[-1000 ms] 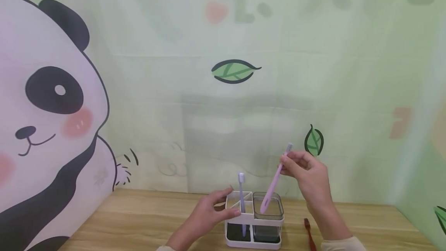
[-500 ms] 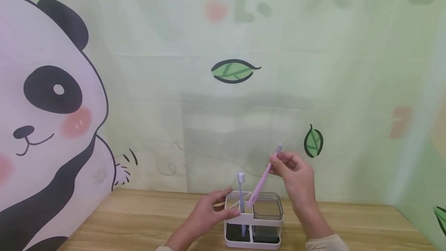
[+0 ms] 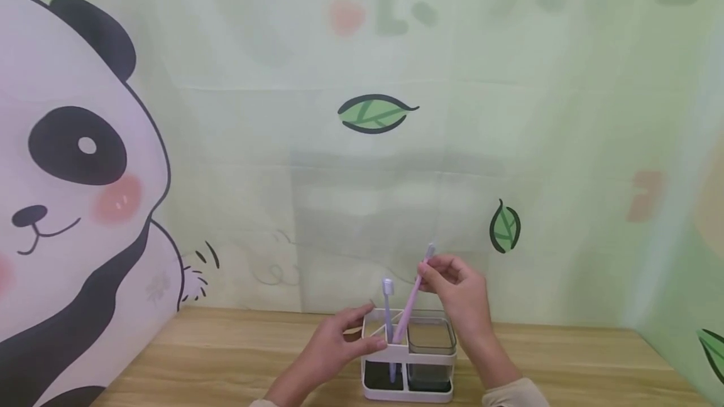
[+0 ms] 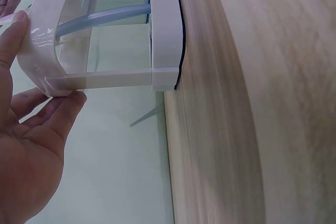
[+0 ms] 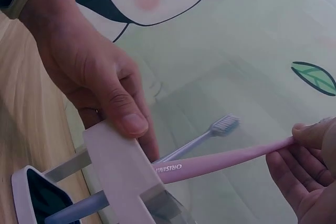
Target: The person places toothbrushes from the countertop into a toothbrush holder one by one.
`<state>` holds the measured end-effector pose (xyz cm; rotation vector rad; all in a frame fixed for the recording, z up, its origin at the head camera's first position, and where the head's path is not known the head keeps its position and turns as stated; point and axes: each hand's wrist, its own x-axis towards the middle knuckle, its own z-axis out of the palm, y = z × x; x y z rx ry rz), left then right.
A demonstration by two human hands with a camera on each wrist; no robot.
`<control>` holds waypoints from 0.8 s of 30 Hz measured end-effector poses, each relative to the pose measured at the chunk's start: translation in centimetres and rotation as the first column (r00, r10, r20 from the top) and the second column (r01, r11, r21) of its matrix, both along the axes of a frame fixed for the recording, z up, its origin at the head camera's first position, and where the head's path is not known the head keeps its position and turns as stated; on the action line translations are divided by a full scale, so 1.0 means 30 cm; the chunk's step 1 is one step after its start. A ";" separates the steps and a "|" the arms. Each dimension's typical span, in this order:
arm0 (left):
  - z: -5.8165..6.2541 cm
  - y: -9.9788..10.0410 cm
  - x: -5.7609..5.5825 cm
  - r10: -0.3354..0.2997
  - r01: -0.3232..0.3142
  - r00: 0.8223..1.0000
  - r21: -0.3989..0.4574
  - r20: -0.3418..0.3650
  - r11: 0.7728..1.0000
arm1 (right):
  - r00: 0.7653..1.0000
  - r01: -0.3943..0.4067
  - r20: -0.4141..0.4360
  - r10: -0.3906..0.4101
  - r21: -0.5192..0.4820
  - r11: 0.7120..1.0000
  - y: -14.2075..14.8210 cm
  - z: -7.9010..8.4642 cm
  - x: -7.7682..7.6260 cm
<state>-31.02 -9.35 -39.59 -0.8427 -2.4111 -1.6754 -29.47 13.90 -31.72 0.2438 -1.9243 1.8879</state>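
A white toothbrush holder (image 3: pixel 407 396) stands on the wooden table, and my left hand (image 3: pixel 330 347) grips its upper frame at the left, thumb in front and fingers behind. A blue toothbrush (image 3: pixel 388 314) stands in one of its small compartments, bristles up. Between thumb and fingers, my right hand (image 3: pixel 462 297) pinches a pink toothbrush (image 5: pixel 226 162) close below its head. That brush leans to the right, and its handle end is in the compartment opening beside the blue one. The holder's frame hides the tip of the pink handle in the right wrist view.
A clear cup (image 3: pixel 432 349) fills the right side of the holder, just below my right hand. The wooden table (image 3: pixel 565 363) runs back to a green printed cloth (image 3: pixel 373 206) with a panda (image 3: pixel 113 143) at the left.
My right hand has carried the pink toothbrush left from over the cup and lowered its handle end into the compartment beside the blue toothbrush. The left hand keeps its hold on the holder.
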 end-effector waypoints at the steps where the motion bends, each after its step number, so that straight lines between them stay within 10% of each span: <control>1: -0.001 0.000 -0.001 -0.001 0.001 1.000 0.000 0.003 1.000 | 1.000 -0.004 0.002 0.004 0.007 1.000 -0.002 -0.003 -0.002; 24: -0.001 -0.002 -0.001 -0.015 0.015 1.000 0.019 0.001 1.000 | 0.993 -0.114 0.032 0.111 0.133 0.985 -0.038 -0.062 -0.019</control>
